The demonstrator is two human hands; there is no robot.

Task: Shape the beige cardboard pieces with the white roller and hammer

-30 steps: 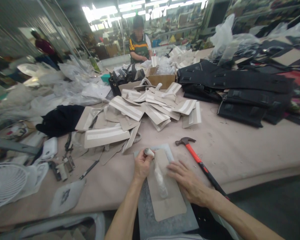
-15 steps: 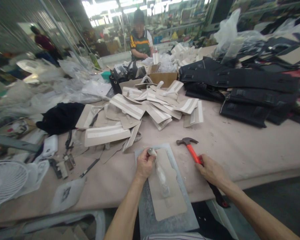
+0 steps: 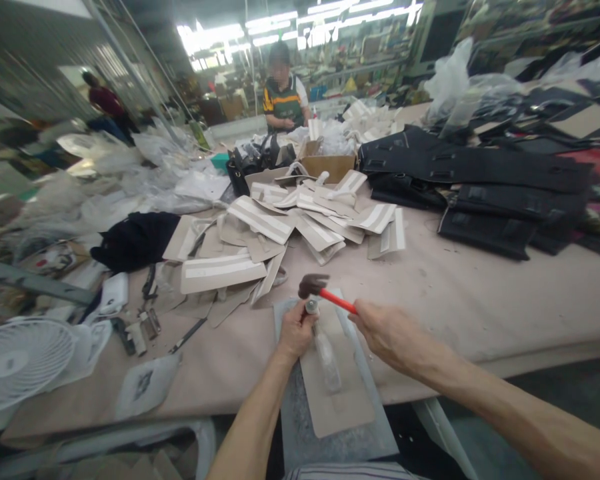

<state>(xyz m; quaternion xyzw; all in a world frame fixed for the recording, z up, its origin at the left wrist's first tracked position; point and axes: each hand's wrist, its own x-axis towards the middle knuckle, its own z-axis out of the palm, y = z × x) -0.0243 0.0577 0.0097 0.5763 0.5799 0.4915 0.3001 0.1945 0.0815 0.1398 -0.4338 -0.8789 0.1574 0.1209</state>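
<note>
Left fingers (image 3: 306, 321) are pinching the pale, round-tipped piece (image 3: 311, 307) over the flat beige card (image 3: 337, 415), and right fingers (image 3: 362, 320) are gripping the red-handled metal hammer (image 3: 336, 300) above, seemingly lining up a tap needing good aim.

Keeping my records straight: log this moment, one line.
left hand: holds small cylinder | right hand: grips hammer | panel: on grey slab

On the table (image 3: 430, 300) before me, board (image 3: 293, 433) under panel (image 3: 343, 407), handle (image 3: 329, 365) along that, its far end in my left hand (image 3: 296, 330), hammer (image 3: 314, 286) above in my right (image 3: 390, 333); piled pieces (image 3: 260, 220) beyond, carton (image 3: 327, 168) behind them, fan (image 3: 20, 363) far left.
</note>
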